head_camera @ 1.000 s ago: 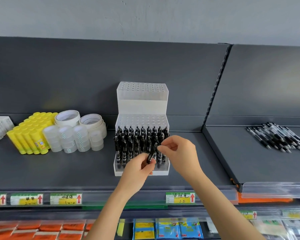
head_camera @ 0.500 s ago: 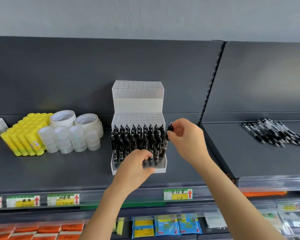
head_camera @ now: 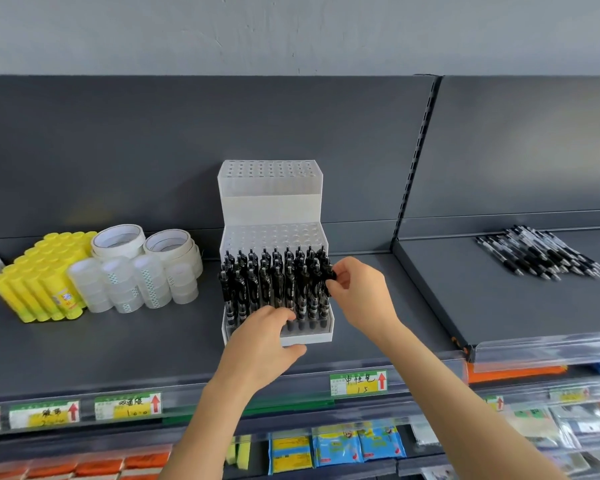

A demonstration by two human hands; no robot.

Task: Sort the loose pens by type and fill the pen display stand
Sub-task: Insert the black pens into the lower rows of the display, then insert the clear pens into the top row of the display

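We see a stepped, translucent white plastic pen display stand (head_camera: 272, 216) standing on the dark grey metal shelf (head_camera: 118, 344), a little left of the shelf's upright divider. Its lowest tier is packed with upright black click pens (head_camera: 274, 285); the two higher tiers show only bare holes. Our right hand (head_camera: 362, 292) is at the stand's right edge, thumb and forefinger pinched on the top of one black pen (head_camera: 329, 271) in the rightmost column — the other fingers curl loosely. Our left hand (head_camera: 262, 344) rests on the stand's front left corner, fingers bent over the low front rim and touching the front row of pens; we cannot tell whether it grips a pen or only steadies the stand. Well to the right, on the neighbouring shelf section, lies a loose heap of black-and-clear pens (head_camera: 539, 256). To the left sit rolls of clear tape (head_camera: 136, 268) and, beside them, yellow glue sticks (head_camera: 42, 275).
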